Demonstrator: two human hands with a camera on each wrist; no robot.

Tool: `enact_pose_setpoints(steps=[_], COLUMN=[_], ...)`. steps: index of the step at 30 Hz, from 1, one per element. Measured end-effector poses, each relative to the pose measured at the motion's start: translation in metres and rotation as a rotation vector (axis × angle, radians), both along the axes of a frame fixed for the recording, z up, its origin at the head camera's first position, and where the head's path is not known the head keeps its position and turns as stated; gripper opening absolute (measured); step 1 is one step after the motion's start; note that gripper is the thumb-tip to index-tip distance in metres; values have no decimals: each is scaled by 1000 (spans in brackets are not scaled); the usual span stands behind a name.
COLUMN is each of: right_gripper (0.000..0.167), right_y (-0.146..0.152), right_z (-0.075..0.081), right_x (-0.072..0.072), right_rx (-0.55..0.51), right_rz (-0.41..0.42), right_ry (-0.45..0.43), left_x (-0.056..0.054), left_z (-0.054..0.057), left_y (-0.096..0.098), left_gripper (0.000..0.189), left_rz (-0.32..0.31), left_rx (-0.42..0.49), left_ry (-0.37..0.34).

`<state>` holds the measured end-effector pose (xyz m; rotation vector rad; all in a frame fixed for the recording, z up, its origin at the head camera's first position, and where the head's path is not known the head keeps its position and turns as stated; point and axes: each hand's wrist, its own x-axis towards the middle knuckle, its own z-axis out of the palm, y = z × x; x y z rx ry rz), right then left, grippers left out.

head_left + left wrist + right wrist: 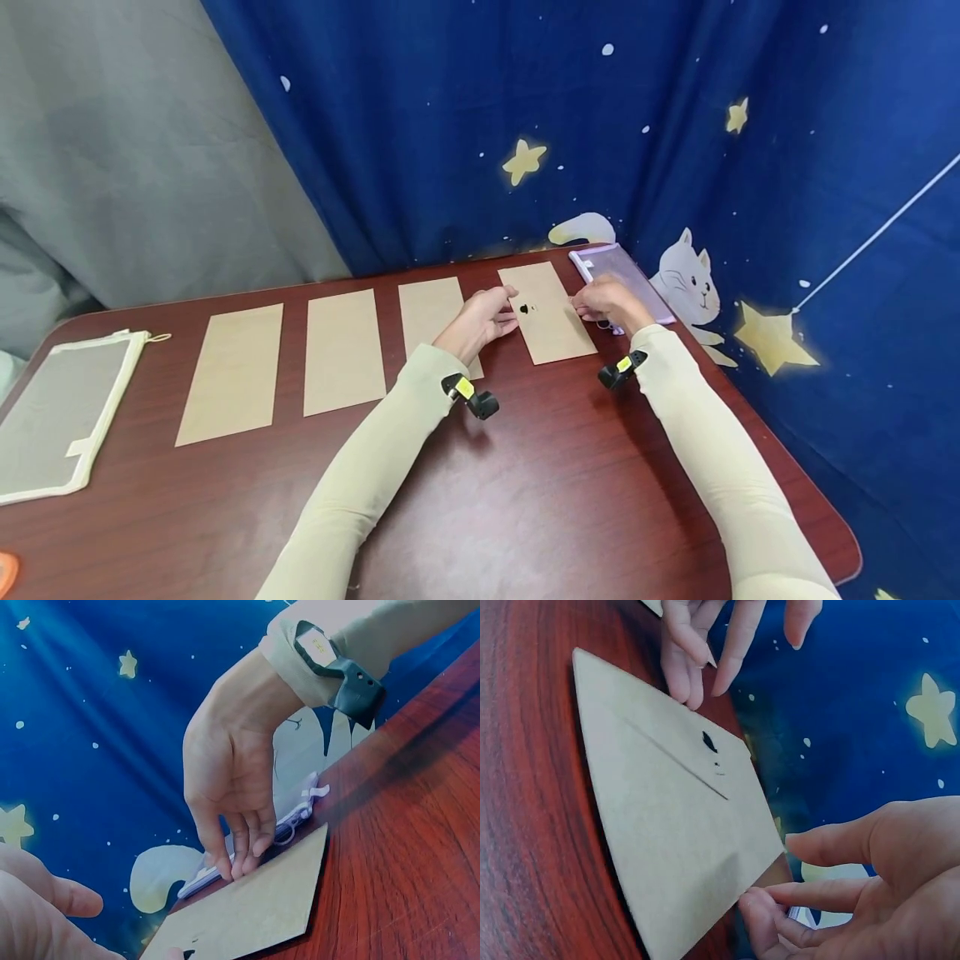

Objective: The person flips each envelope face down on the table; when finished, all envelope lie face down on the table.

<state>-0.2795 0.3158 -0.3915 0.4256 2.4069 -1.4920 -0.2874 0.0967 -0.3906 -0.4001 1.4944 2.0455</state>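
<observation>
A kraft-brown paper rectangle (551, 321) with small black marks lies on the table at the back right; whether it is a sheet or an envelope I cannot tell. Beside its left edge is my left hand (487, 315), fingers loosely extended, fingertips at the paper's side. From the other side my right hand (609, 300) reaches down, fingertips (238, 868) touching the right edge. In the right wrist view, the right thumb (832, 841) stands apart from the forefinger. The left fingers (686, 675) hang at the opposite edge.
Three more kraft-brown rectangles, including one (343, 354) in the middle, lie in a row leftward. A purple-edged zip pouch (633, 283) lies beyond my right hand. A white-edged mesh pouch (67, 400) lies far left. Behind the table (487, 500) hangs a blue curtain (450, 125).
</observation>
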Motion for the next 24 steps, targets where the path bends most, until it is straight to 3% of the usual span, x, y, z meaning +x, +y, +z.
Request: enact_pose_setpoints(steps=[7,11,17,24], right_gripper=[30,32,36,38], right_y=[3,4,6,6], right_z=[-8,-9,-2,8], right_x=[5,8,11,15], right_rx=[-8,-68,-187,-270], right_rz=[4,-34,-82,-61], right_ry=[37,86,114,112], left_x=[-3,-3,-2,-5], left_z=[-1,0,6,17], left_y=[-1,-3,-8,-16], left_gripper=[64,60,51,43], left_rz=[8,11,-7,-36], left_rx=[47,66,74,27], left_ry=[-9,-19,-31,25])
